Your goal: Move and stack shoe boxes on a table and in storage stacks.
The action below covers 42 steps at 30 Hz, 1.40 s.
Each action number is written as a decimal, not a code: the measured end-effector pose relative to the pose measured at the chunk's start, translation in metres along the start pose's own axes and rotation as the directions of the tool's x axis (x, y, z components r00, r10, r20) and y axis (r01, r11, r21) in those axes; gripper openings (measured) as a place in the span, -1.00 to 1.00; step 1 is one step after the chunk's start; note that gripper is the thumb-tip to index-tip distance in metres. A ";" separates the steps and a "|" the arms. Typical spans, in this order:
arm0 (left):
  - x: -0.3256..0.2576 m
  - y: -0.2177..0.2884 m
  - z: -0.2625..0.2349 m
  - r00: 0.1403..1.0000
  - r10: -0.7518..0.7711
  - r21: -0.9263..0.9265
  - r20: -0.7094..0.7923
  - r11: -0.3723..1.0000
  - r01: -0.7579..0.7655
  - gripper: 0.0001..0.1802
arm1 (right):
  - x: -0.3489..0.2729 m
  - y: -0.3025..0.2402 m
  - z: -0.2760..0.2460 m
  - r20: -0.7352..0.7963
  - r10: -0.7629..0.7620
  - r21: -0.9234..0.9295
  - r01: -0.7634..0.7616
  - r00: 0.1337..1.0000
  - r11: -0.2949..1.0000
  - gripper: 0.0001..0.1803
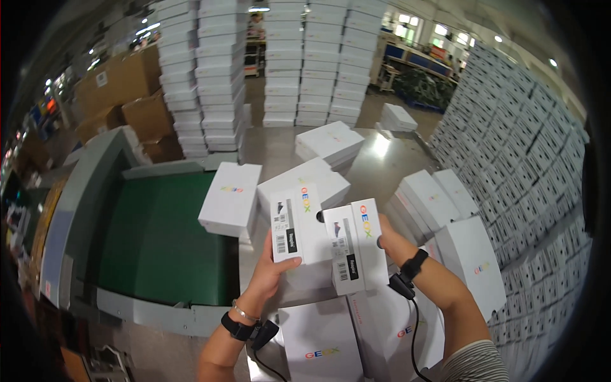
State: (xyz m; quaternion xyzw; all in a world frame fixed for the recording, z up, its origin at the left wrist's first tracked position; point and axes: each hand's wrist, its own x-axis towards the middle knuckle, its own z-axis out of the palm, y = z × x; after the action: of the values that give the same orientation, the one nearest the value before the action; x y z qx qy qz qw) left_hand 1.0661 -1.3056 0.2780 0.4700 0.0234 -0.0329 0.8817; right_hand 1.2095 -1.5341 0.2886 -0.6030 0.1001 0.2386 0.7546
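Observation:
Two white shoeboxes are held side by side, tilted up so that their labelled ends show. My left hand (270, 272) is closed round the lower left edge of the left shoebox (312, 239), its thumb across the front. On the outer right side of the right shoebox (370, 261) my right hand (392, 242) is closed, its fingers mostly hidden behind the box. Each box end bears a printed label with a small shoe picture, and a dark round hole shows between the two. Just behind them lies another white shoebox (324, 181), partly covered by the held pair.
A metal table (394, 156) carries more white shoeboxes (321, 344) in front and to the right. On the left runs a green conveyor belt (165, 242), with a shoebox (232, 194) at its edge. Tall box stacks (223, 76) stand behind, and a wall of boxes (515, 134) rises at right.

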 end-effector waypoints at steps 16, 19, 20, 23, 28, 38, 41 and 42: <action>0.012 -0.006 0.004 0.952 -0.301 0.137 0.050 0.947 0.292 -0.05 | -0.084 0.007 -0.033 -0.073 -0.456 -0.528 0.354 0.887 0.772 -0.61; 0.012 -0.006 0.002 0.960 -0.264 0.157 0.089 0.956 0.249 -0.02 | -0.069 -0.003 -0.039 0.015 -0.418 -0.513 0.366 0.908 0.776 -0.56; 0.012 -0.003 0.002 0.952 -0.299 0.189 0.069 0.941 0.282 -0.02 | -0.061 -0.006 -0.040 0.044 -0.397 -0.552 0.353 0.917 0.756 -0.50; 0.022 -0.008 0.002 0.925 -0.370 0.196 0.084 0.917 0.348 -0.03 | -0.018 -0.011 -0.054 0.123 -0.490 -0.790 0.384 0.863 0.477 -0.37; 0.020 -0.018 -0.006 0.929 -0.358 0.135 0.093 0.929 0.344 -0.21 | -0.017 -0.046 -0.002 0.105 -0.271 -0.832 0.234 0.957 0.504 -0.18; -0.066 0.006 0.047 0.992 0.128 -0.087 -0.006 0.988 -0.128 -0.33 | -0.122 -0.106 0.046 0.545 -0.547 -0.762 0.648 0.636 -0.007 -0.47; -0.101 0.003 0.085 0.906 0.423 -0.085 -0.013 0.902 -0.422 -0.32 | -0.210 -0.158 0.051 0.704 -0.619 -0.624 0.721 0.349 -0.303 -0.51; -0.115 0.002 0.091 0.865 0.502 -0.121 0.013 0.859 -0.497 -0.32 | -0.245 -0.173 0.049 0.751 -0.608 -0.562 0.734 0.259 -0.382 -0.52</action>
State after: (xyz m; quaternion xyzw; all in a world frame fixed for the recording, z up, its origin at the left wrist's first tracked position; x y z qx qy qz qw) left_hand 0.9521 -1.3758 0.3385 0.4085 -0.1169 0.1877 0.8856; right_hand 1.0739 -1.5735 0.5577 -0.8101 -0.4876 -0.2354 0.2248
